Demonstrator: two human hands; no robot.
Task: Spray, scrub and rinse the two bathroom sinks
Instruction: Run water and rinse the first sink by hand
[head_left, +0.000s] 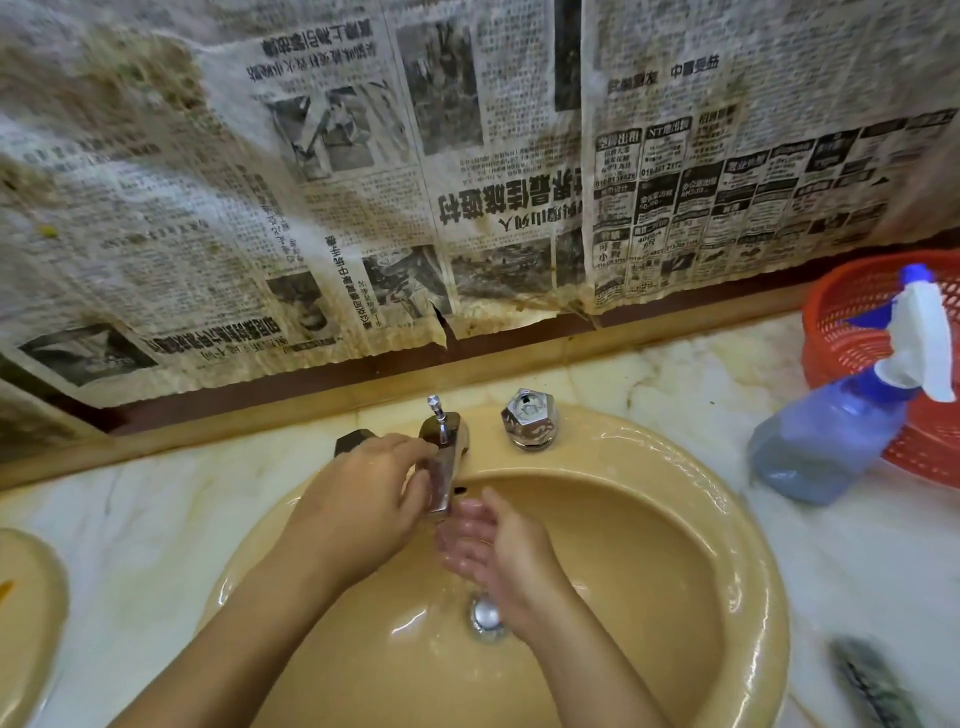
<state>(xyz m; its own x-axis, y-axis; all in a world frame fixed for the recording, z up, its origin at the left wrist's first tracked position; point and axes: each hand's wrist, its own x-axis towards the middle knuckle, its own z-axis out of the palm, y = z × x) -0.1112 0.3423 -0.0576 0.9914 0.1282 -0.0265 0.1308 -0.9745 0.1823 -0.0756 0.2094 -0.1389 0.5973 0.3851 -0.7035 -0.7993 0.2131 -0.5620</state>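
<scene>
A tan oval sink fills the middle of the view, wet, with a chrome drain at its bottom. My left hand lies over the left tap handle, its fingers reaching to the chrome spout. My right hand is cupped, palm up, under the spout with water running over it. A chrome right tap handle stands free on the rim. The edge of a second tan sink shows at the far left.
A blue spray bottle with a white trigger head leans against an orange plastic basket on the marble counter at right. A dark scrubbing pad lies at the lower right. Stained newspaper covers the wall behind.
</scene>
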